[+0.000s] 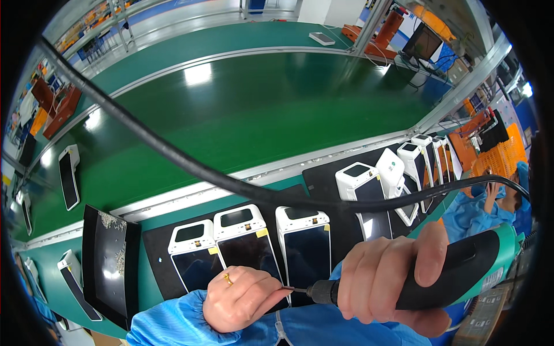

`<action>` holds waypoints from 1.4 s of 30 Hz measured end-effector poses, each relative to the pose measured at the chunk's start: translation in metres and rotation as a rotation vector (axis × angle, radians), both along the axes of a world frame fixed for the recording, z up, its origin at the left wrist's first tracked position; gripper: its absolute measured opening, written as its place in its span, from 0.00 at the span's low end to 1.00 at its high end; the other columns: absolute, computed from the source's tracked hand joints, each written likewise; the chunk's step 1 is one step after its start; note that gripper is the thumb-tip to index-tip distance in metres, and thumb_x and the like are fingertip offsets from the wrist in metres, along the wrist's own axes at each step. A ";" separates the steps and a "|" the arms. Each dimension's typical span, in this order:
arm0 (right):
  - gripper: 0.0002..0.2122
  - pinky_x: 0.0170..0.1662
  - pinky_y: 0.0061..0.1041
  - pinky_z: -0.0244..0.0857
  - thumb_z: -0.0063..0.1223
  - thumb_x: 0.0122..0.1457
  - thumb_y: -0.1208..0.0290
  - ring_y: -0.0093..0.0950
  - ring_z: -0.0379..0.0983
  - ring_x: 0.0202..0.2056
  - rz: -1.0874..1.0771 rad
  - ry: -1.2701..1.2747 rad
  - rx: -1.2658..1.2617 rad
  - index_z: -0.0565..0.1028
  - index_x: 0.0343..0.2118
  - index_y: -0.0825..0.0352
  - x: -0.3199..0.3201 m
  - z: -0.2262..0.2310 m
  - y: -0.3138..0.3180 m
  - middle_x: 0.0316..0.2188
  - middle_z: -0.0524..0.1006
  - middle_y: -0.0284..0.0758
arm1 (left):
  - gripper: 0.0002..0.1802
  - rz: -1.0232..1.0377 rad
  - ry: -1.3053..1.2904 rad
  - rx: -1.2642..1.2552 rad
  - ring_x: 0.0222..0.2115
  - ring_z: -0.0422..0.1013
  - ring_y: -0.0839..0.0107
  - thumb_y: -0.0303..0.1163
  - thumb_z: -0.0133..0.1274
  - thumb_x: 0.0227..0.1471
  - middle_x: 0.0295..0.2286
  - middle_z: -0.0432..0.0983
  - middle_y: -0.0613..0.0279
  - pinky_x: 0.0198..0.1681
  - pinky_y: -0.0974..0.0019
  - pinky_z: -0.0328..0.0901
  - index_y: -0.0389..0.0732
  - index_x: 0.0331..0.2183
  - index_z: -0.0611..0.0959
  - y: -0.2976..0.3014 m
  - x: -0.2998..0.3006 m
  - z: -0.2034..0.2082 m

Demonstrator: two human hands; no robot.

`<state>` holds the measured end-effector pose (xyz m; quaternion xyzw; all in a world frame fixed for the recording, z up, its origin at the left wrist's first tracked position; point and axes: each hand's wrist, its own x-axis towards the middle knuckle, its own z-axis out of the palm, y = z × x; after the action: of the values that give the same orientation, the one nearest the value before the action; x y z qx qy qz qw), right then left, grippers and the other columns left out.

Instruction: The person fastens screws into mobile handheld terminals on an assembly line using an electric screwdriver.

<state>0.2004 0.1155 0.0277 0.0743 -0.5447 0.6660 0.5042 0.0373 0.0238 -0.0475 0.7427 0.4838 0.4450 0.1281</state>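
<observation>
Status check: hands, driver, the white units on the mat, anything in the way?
Right hand gripping electric screwdriver. Left hand pinching at its bit tip. White handheld units lined up on black mat. Black cable crosses above them.

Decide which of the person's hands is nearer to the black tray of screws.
Left. The left hand sits a short way right of the black tray, pinching the screwdriver's bit. The right hand grips the electric screwdriver, farther right.

Single head-worn fisheye view, looking down and forward from close above the hands, across green conveyor belt [242, 109]
</observation>
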 end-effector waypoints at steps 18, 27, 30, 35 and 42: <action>0.25 0.24 0.27 0.66 0.61 0.48 0.64 0.27 0.69 0.21 0.156 -0.353 0.060 0.56 0.40 0.67 0.020 -0.002 0.018 0.22 0.70 0.36 | 0.11 -0.052 0.061 0.025 0.20 0.68 0.68 0.28 0.62 0.34 0.20 0.70 0.62 0.24 0.69 0.64 0.36 0.25 0.78 0.017 0.015 -0.013; 0.19 0.29 0.23 0.66 0.69 0.35 0.76 0.27 0.70 0.26 -0.017 -0.203 -0.038 0.70 0.30 0.71 0.026 -0.021 0.027 0.23 0.73 0.36 | 0.25 0.069 0.236 -0.128 0.33 0.67 0.67 0.38 0.63 0.31 0.35 0.70 0.64 0.32 0.66 0.61 0.42 0.37 0.78 0.023 0.015 -0.009; 0.17 0.33 0.29 0.66 0.68 0.37 0.78 0.32 0.71 0.27 -0.127 -0.218 -0.118 0.69 0.29 0.71 0.029 -0.026 0.027 0.24 0.73 0.38 | 0.27 -0.025 0.474 -0.220 0.44 0.61 0.69 0.46 0.58 0.37 0.45 0.65 0.64 0.46 0.60 0.53 0.46 0.42 0.76 0.005 0.023 -0.015; 0.23 0.27 0.27 0.66 0.65 0.41 0.67 0.29 0.69 0.21 -0.258 -0.195 0.139 0.63 0.35 0.69 0.020 -0.042 0.036 0.21 0.71 0.35 | 0.33 -0.093 0.640 -0.353 0.53 0.52 0.68 0.52 0.54 0.38 0.53 0.57 0.64 0.53 0.53 0.46 0.53 0.49 0.71 -0.003 0.032 -0.014; 0.28 0.22 0.27 0.67 0.64 0.44 0.61 0.27 0.69 0.16 -0.267 -0.306 0.335 0.57 0.39 0.67 0.021 -0.041 0.045 0.18 0.70 0.34 | 0.35 -0.087 0.641 -0.384 0.53 0.52 0.68 0.52 0.55 0.37 0.53 0.57 0.66 0.53 0.50 0.46 0.55 0.50 0.70 -0.002 0.033 -0.015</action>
<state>0.2210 0.1605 -0.0136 -0.0174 -0.7224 0.4973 0.4801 0.0703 0.0216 -0.0629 0.8266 0.5419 0.0851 0.1257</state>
